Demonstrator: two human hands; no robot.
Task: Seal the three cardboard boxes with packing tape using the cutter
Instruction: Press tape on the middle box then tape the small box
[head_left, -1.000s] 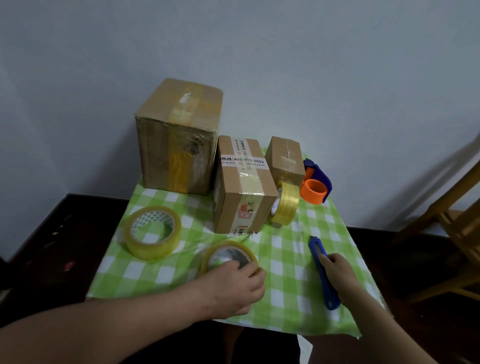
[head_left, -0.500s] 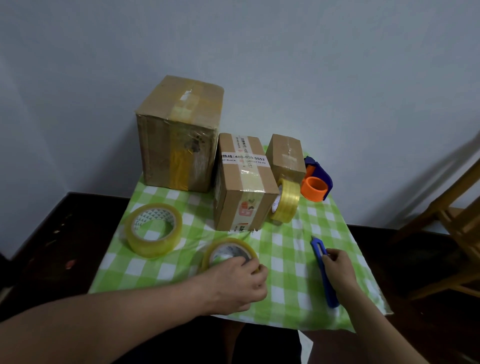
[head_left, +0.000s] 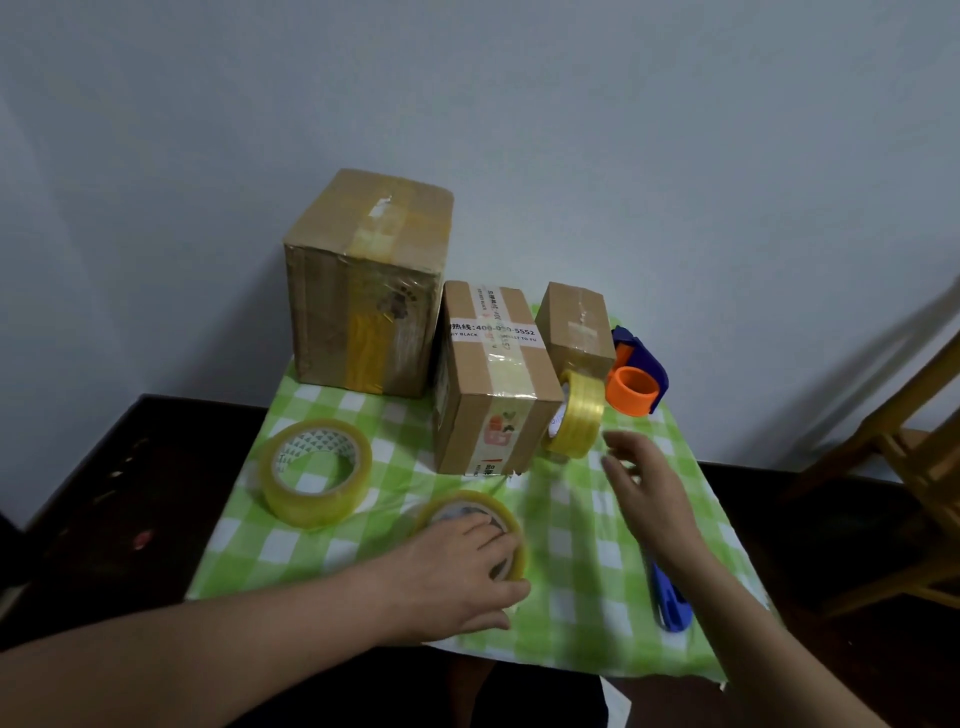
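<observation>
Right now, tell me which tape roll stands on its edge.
The yellow roll in front of the small box. The big roll and the near roll under the left hand both lie flat.

Light was dim and soft, with a cool grey cast over the wall (head_left: 519, 104), darker toward the corners. A chair (head_left: 909, 441) threw faint shadows up the wall at the right. Small white glare sat atop the big box (head_left: 363, 291). The right hand (head_left: 641, 483) was smeared by motion blur, as was the cloth (head_left: 571, 519) beside it; the left hand (head_left: 462, 566) gripping a roll (head_left: 467, 497) was sharper. The floor (head_left: 130, 493) sank into near-black. Wide-angle stretch swelled the forearms (head_left: 208, 665) at the bottom.
</observation>
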